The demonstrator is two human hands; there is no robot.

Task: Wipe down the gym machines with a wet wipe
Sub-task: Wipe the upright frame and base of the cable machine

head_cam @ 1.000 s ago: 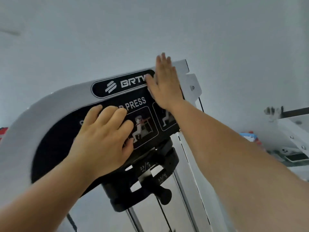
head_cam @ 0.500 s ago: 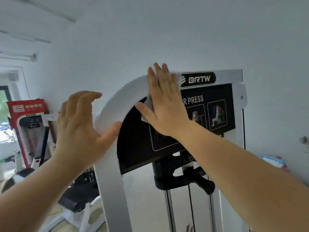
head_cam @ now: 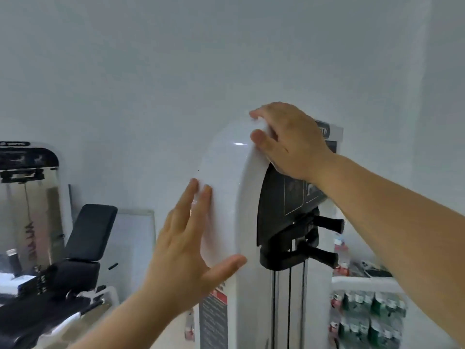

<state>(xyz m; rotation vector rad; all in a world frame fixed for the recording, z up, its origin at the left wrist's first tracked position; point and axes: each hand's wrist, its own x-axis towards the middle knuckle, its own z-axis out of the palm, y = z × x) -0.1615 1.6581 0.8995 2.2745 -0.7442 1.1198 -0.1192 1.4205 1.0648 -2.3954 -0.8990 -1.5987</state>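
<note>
on machine (head_cam: pixel 224 177) cover, hands (head_cam: pixel 186 260) (head_cam: pixel 289 144) shifted left

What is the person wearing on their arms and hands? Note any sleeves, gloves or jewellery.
Nothing shows. The left forearm and right forearm are bare to the frame's edge, with no sleeves. The left hand and right hand have no gloves, and no ring, watch or bracelet is visible.

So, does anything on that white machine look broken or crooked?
Nothing stands out: the white machine cover looks whole and upright, with the left hand and right hand resting on it.
</note>
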